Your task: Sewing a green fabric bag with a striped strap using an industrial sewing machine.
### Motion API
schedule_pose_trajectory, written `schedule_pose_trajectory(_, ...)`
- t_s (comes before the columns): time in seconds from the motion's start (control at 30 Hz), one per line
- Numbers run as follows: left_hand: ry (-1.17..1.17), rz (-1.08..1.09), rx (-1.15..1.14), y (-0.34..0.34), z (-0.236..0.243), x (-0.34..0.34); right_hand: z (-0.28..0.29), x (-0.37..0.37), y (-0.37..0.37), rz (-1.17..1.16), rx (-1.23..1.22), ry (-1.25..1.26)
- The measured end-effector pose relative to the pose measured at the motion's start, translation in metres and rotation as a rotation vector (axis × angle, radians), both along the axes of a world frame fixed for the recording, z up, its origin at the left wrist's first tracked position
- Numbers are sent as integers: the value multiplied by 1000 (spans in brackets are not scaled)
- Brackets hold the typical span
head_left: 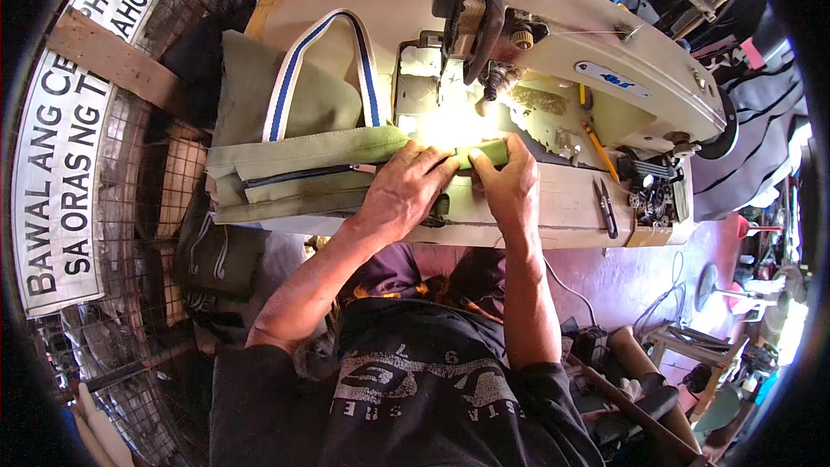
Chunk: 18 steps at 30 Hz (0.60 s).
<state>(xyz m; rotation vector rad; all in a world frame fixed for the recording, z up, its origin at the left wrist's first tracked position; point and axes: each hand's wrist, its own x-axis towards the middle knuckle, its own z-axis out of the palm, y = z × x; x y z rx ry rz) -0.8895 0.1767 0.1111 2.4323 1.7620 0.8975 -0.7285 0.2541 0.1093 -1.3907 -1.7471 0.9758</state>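
An olive-green fabric bag (294, 156) lies on the sewing machine's table, its edge running to the right under my fingers. It has a dark zipper (298, 176) and a white webbing handle with a blue stripe (304, 52). My left hand (406, 186) presses on the bag's edge with its fingers together. Between the thumb and fingers of my right hand (512, 188) is a folded end of green fabric (491, 154). Both thumbs are close together, just in front of the brightly lit needle area. The glare hides the needle of the sewing machine (562, 26).
Thread snips (605, 207) and a yellow pencil (601, 151) lie on the table (553, 216) to the right. A bobbin winder (653, 190) sits at the table's right end. Wire mesh with a white sign (65, 173) stands at the left. A fan (707, 285) is at the far right.
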Motion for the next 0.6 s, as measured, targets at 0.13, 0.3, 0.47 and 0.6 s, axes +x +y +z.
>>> schedule_pose_trajectory(0.13, 170, -9, -74, -2, 1, 0, 5, -4, -5, -22, 27, -17)
schedule_pose_trajectory(0.3, 262, -3, -143, -6, 6, 3, 6, -9, -10, -38, 96, -61)
schedule_pose_trajectory(0.47, 276, -25, -166, -1, 11, 3, 2, -12, -12, -69, 140, -57)
schedule_pose_trajectory(0.6, 281, -57, -143, 3, 11, 0, 2, -6, -8, -31, 151, -37)
